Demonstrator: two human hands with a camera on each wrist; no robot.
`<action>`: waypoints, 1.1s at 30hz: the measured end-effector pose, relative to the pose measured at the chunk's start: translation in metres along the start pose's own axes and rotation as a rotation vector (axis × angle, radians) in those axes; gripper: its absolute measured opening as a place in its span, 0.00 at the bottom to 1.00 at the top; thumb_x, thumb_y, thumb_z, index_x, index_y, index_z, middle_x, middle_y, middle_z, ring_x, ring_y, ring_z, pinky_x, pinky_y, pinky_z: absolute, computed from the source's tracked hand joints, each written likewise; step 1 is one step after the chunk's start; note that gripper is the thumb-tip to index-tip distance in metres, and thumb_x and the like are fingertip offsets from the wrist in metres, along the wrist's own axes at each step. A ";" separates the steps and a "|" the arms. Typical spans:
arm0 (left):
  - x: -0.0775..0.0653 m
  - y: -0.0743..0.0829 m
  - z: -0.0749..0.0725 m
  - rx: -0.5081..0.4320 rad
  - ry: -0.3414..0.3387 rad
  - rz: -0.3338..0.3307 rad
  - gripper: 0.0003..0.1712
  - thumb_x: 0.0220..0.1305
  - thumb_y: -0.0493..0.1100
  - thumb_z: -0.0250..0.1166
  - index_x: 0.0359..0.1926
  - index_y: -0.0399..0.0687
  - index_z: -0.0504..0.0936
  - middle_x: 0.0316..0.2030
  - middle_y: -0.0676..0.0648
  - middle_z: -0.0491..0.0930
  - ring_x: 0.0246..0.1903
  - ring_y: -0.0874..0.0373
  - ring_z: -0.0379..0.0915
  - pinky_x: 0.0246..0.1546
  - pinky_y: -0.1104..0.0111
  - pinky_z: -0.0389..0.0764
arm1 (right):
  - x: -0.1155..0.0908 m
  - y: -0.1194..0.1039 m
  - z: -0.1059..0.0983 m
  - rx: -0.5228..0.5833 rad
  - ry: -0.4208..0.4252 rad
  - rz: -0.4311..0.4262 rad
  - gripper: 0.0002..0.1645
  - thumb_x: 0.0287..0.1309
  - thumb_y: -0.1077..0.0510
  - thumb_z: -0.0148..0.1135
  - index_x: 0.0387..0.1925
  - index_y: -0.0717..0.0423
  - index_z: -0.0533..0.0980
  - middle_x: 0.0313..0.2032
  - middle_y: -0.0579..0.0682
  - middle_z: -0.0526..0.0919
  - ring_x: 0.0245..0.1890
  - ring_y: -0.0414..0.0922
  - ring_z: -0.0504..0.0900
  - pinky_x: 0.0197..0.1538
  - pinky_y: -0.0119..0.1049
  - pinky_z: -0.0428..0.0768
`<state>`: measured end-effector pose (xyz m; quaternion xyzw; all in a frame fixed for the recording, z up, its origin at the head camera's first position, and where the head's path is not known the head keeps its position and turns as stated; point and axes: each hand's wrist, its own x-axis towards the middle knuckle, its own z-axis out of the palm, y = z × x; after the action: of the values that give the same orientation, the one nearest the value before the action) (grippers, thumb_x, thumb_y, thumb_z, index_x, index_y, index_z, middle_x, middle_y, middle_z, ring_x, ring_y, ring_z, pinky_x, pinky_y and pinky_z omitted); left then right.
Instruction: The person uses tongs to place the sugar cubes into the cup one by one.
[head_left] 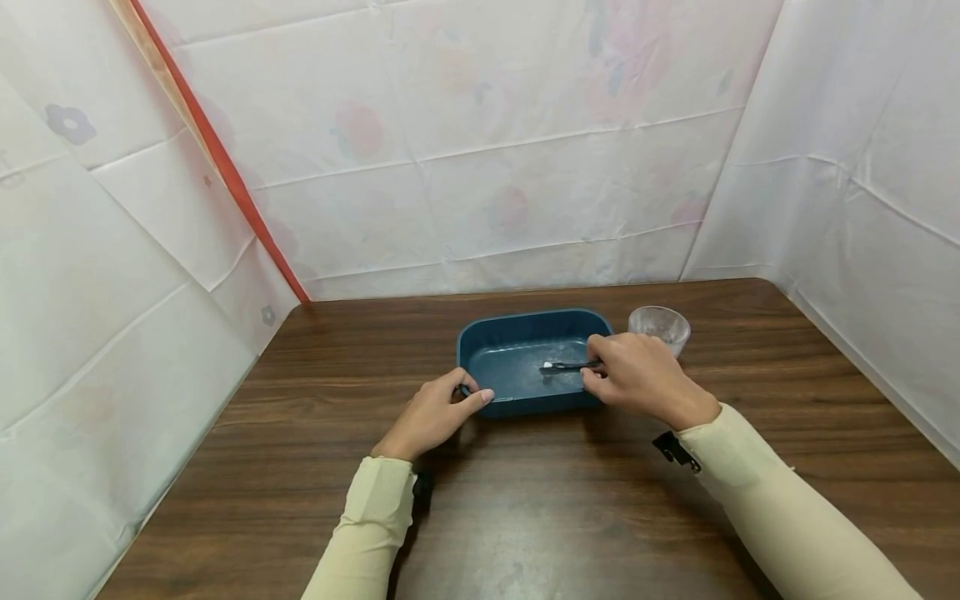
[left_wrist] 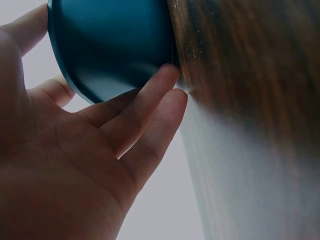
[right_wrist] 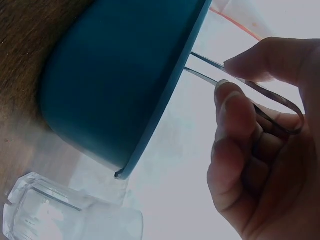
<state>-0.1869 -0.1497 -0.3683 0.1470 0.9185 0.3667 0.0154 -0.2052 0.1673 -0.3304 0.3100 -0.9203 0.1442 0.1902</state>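
Observation:
A dark teal rectangular container [head_left: 517, 407] with rounded corners stands on the table. My left hand [head_left: 438, 410] grips its near left corner, thumb over the rim; in the left wrist view the fingers [left_wrist: 159, 97] lie along the outer wall. Above the container's right part, my right hand [head_left: 641, 375] pinches a pair of metal tweezers [right_wrist: 272, 95], bent in a U, between thumb and fingers. Their tips [head_left: 558, 367] point left into the container, with a small white spot at the end; whether that is a held piece or a glint, I cannot tell.
Just beyond my right hand is a clear glass cup [head_left: 660, 323], close to the container's right end; it also shows in the right wrist view. The brown wood-grain table [head_left: 360, 333] is bounded by pale patterned sheeting [head_left: 480, 167] at the back and sides.

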 end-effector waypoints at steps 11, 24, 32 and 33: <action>0.000 -0.001 0.000 0.000 0.000 0.003 0.18 0.69 0.65 0.61 0.43 0.58 0.79 0.27 0.47 0.74 0.23 0.58 0.67 0.26 0.63 0.71 | 0.000 0.000 -0.001 0.013 0.062 0.012 0.03 0.56 0.56 0.63 0.29 0.50 0.78 0.21 0.40 0.77 0.19 0.34 0.71 0.21 0.35 0.72; -0.001 -0.001 0.002 -0.005 -0.007 0.006 0.17 0.69 0.64 0.61 0.43 0.59 0.79 0.25 0.48 0.74 0.22 0.57 0.67 0.26 0.63 0.71 | -0.002 0.004 -0.008 0.017 0.138 0.032 0.10 0.56 0.57 0.63 0.24 0.49 0.70 0.16 0.39 0.66 0.15 0.38 0.62 0.19 0.34 0.60; 0.000 -0.002 0.002 -0.001 -0.002 0.011 0.18 0.69 0.65 0.61 0.42 0.58 0.78 0.25 0.48 0.73 0.22 0.57 0.66 0.25 0.63 0.70 | -0.002 0.008 -0.015 0.003 0.182 0.032 0.08 0.55 0.59 0.61 0.24 0.50 0.70 0.15 0.40 0.65 0.14 0.38 0.61 0.20 0.35 0.59; 0.000 -0.002 0.002 0.001 -0.001 0.010 0.18 0.69 0.65 0.61 0.41 0.58 0.78 0.25 0.48 0.73 0.21 0.58 0.66 0.25 0.63 0.70 | -0.002 0.008 -0.015 -0.002 0.185 0.032 0.08 0.55 0.58 0.61 0.24 0.50 0.70 0.15 0.40 0.65 0.14 0.38 0.61 0.20 0.35 0.59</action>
<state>-0.1872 -0.1500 -0.3707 0.1517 0.9179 0.3664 0.0140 -0.2051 0.1804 -0.3187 0.2803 -0.9038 0.1744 0.2722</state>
